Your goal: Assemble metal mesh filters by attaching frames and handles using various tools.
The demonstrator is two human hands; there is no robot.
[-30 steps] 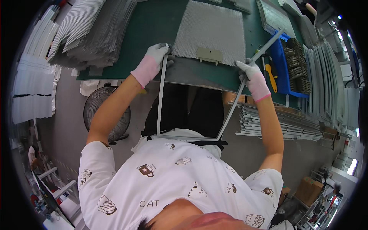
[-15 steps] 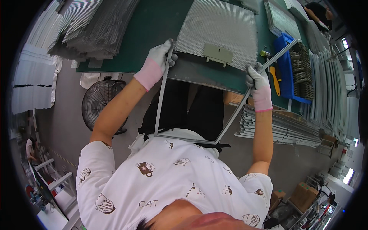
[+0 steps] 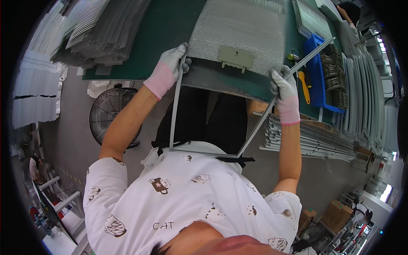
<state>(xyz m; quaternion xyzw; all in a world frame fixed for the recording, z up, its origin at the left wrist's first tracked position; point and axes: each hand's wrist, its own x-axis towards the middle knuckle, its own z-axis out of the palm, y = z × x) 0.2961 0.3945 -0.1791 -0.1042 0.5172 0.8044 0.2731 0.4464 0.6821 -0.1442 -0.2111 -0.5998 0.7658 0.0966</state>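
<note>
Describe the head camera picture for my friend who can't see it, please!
A gloved left hand and gloved right hand hold a thin, three-sided gray frame, open at the far end. Ahead, a silvery mesh sheet and a blue bin rest on a green worktable.

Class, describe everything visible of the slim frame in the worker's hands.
The frame is pale grey and metal-looking, with slim bars meeting at corners. It is open: one bar angles outward past the right hand, crossing the blue bin in view. The left hand grips the opposite side's end. The near side seems to rest against the white shirt.
</note>
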